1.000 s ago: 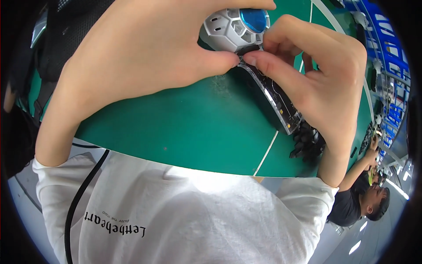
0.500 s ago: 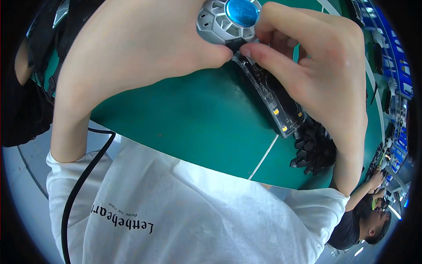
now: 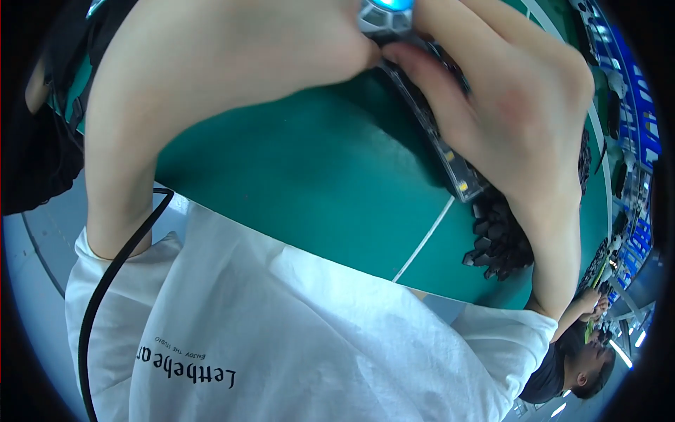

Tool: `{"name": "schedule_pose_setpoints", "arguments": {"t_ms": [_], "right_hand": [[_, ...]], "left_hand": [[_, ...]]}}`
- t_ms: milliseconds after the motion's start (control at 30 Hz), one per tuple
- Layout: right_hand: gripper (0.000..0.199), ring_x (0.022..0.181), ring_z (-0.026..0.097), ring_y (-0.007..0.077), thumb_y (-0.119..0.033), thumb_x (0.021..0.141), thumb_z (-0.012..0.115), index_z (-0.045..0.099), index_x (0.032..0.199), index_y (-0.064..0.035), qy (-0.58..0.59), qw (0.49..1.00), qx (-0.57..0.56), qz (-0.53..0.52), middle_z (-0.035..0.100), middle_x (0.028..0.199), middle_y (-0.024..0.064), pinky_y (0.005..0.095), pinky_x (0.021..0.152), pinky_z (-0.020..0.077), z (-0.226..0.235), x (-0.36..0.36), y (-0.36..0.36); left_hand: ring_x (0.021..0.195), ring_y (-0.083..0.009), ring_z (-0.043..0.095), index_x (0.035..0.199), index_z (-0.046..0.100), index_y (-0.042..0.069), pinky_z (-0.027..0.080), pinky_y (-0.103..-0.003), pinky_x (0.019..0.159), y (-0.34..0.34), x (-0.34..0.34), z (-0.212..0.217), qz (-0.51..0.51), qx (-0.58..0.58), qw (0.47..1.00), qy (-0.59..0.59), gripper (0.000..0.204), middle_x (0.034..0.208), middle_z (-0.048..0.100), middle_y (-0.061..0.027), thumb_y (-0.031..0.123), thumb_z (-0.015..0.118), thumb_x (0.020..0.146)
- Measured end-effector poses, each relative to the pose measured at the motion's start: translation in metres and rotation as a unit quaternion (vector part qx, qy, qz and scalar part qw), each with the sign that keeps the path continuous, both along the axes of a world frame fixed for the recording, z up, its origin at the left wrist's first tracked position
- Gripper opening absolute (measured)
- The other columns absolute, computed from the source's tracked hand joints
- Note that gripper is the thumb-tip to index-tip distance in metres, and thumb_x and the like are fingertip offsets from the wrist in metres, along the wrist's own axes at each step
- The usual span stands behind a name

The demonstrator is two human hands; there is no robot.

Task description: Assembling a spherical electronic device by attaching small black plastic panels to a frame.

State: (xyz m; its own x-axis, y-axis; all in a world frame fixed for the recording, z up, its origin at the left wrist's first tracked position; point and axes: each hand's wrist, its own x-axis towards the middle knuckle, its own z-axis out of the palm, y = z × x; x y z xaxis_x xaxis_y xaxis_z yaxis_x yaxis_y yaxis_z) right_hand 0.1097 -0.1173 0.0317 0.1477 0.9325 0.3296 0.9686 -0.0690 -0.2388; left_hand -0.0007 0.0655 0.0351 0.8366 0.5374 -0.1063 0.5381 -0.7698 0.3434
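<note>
A device spans my two hands near the top of the view. Its silver-grey latticed round head [image 3: 383,25], topped by a shiny blue disc [image 3: 392,4], joins a long, clear-cased black strip [image 3: 444,151] with small yellow squares along it. My left hand [image 3: 295,46] grips the device from the left, its thumb tip at the joint below the head; its other fingers are out of sight. My right hand [image 3: 503,91] is closed around the upper strip, with its thumb across the joint beside the left thumb. The strip's lower end points toward a heap of black faceted pieces [image 3: 499,239].
The green table [image 3: 281,169] has a curved near edge close to my white shirt, with a pale line running across its surface. A black cable [image 3: 126,274] hangs at my left. At the far right another person [image 3: 573,366] sits near blue racks. Dark fabric [image 3: 35,162] lies far left.
The device has tipped and shifted up a little in my hands, so the strip now shows more edge-on and the head is nearer the top rim. Both hands still hold it.
</note>
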Motion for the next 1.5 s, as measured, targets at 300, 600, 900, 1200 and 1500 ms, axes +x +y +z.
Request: {"name": "schedule_pose_setpoints", "arguments": {"t_ms": [300, 600, 900, 1200, 1500], "right_hand": [[0.009, 0.051, 0.051, 0.0189, -0.002, 0.075, 0.074, 0.069, 0.078, 0.0042, 0.101, 0.977, -0.107, -0.155, 0.065, 0.063, 0.0071, 0.0293, 0.054, 0.0446, -0.001, 0.039, -0.005], [0.013, 0.056, 0.055, 0.0221, 0.001, 0.078, 0.069, 0.066, 0.089, 0.0067, 0.138, 0.977, -0.103, -0.128, 0.065, 0.073, 0.0133, 0.0327, 0.057, 0.0486, 0.007, 0.088, -0.075], [0.010, 0.057, 0.054, 0.0185, -0.002, 0.081, 0.074, 0.069, 0.089, -0.0046, -0.032, 0.995, -0.052, -0.085, 0.068, 0.082, 0.0067, 0.0277, 0.053, 0.0460, 0.015, 0.045, -0.123], [0.012, 0.060, 0.057, 0.0188, 0.004, 0.078, 0.071, 0.065, 0.084, -0.0041, -0.172, 0.971, 0.158, 0.052, 0.066, 0.080, 0.0097, 0.0285, 0.052, 0.0478, 0.013, -0.014, -0.121], [0.021, 0.058, 0.056, 0.0188, 0.004, 0.061, 0.078, 0.071, 0.080, -0.0027, 0.158, 0.973, 0.168, -0.028, 0.067, 0.076, 0.0112, 0.0285, 0.051, 0.0477, 0.031, -0.043, -0.114]], "left_hand": [[0.084, -0.0286, 0.068, 0.116, 0.066, -0.007, 0.055, -0.033, 0.078, -0.008, 0.003, 0.008, -0.007, -0.006, 0.999, 0.035, 0.059, 0.102, 0.073, -0.0177, 0.012, 0.084, 0.063], [0.084, -0.0292, 0.068, 0.115, 0.068, -0.006, 0.054, -0.034, 0.077, 0.027, 0.003, -0.010, -0.205, -0.021, 0.974, -0.094, 0.060, 0.106, 0.071, -0.0176, 0.014, 0.087, 0.062], [0.085, -0.0274, 0.066, 0.118, 0.068, -0.003, 0.054, -0.035, 0.078, 0.023, -0.001, 0.002, -0.296, -0.045, 0.939, -0.170, 0.061, 0.107, 0.068, -0.0179, 0.016, 0.089, 0.064], [0.110, -0.0300, 0.060, 0.129, 0.066, 0.002, 0.050, -0.037, 0.096, 0.003, -0.018, 0.005, -0.334, -0.033, 0.933, -0.132, 0.076, 0.130, 0.059, -0.0146, 0.022, 0.083, 0.057], [0.107, -0.0280, 0.061, 0.131, 0.065, 0.003, 0.048, -0.034, 0.095, -0.029, -0.004, 0.025, -0.435, -0.016, 0.887, -0.155, 0.085, 0.128, 0.060, -0.0128, 0.025, 0.084, 0.051]]}}
